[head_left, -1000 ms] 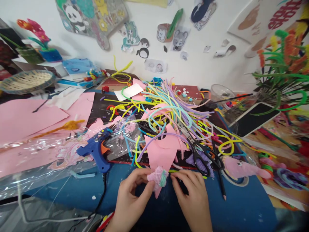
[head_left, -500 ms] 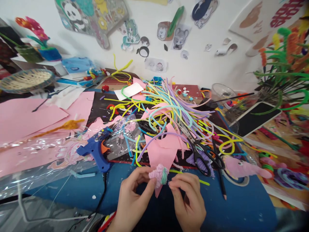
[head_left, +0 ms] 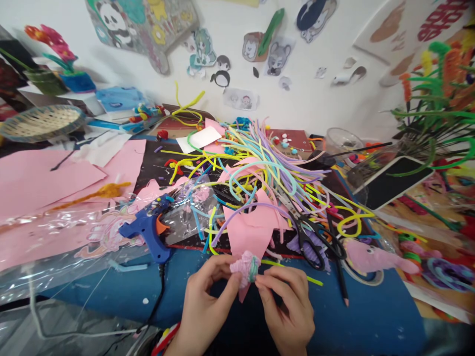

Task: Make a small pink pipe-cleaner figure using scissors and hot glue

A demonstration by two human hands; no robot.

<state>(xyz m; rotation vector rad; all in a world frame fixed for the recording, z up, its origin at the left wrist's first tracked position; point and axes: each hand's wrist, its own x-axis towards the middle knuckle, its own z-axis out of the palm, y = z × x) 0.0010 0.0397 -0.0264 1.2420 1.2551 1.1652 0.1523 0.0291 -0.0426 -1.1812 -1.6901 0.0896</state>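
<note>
A small fuzzy pink piece (head_left: 244,267) with a mint-green band on its right side is held over the table's front edge. My left hand (head_left: 212,291) pinches it from the left between thumb and fingers. On the other side, the thumb and index fingertips of my right hand (head_left: 285,301) are closed together at the green band's edge; whether they grip it is too small to tell. Behind and below the piece lies a cut pink sheet (head_left: 249,232), with a pointed end showing beneath.
A blue glue gun (head_left: 150,236) lies left, its cord hanging down. Black-handled scissors (head_left: 311,242), a pencil (head_left: 341,284) and a pink stuffed figure (head_left: 378,258) are at the right. Pipe cleaners (head_left: 267,153) heap behind; a phone (head_left: 395,183) leans at the right.
My right hand has moved slightly left, and its fingertips now meet the green edge of the fuzzy piece. My left hand keeps its pinch.
</note>
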